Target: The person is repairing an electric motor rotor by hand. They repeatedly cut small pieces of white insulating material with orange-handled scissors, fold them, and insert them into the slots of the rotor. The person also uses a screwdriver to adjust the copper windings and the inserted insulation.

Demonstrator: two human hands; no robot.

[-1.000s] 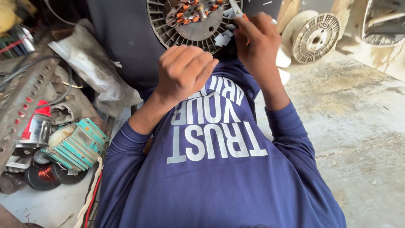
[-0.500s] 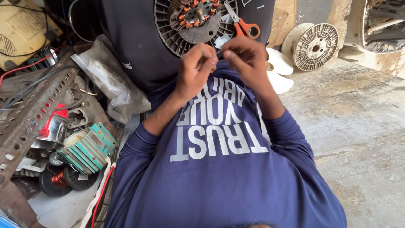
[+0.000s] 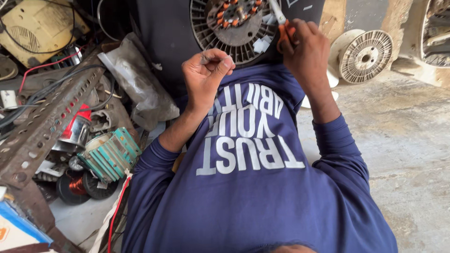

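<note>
Stator [image 3: 236,23] upright against dark panel, above lap, top centre. Right hand [image 3: 307,49] gripping orange scissors [image 3: 283,26] at stator's right edge. Left hand [image 3: 204,75] pinched shut just below rim; contents unclear. Teal motor [image 3: 110,154] well left.

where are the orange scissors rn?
Head view, top centre-right: the orange-handled scissors are gripped in the right hand, blades pointing up over the round motor stator, just right of its copper windings.

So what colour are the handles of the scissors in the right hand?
Orange handles, seen in the head view.
</note>
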